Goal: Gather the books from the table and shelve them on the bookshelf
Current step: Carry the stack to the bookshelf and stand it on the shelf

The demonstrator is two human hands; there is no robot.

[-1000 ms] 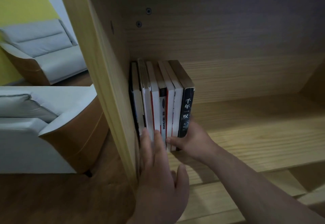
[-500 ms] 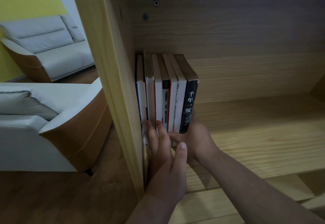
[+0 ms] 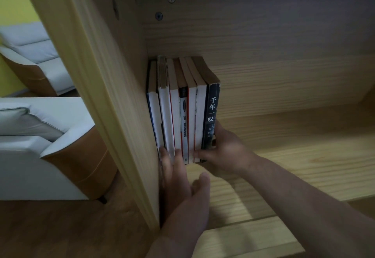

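Several books [image 3: 182, 115] stand upright in a tight row on the wooden shelf board [image 3: 294, 156], pushed against the bookshelf's left side panel [image 3: 105, 95]. The rightmost is a black book [image 3: 211, 115] with white characters on its spine. My left hand [image 3: 182, 184] reaches in with straight fingers, their tips touching the bottom front of the leftmost books. My right hand [image 3: 225, 150] cups the lower right side of the black book, thumb across the front bottom edges of the books beside it.
The shelf board runs bare to the right of the books. Left of the side panel stand a white and brown armchair [image 3: 50, 146] and a white sofa [image 3: 36, 55] against a yellow wall, on a wooden floor [image 3: 60, 227].
My view has come closer to the shelf. My left hand slid forward until its fingertips met the books; my right hand stays at the black book's lower side.
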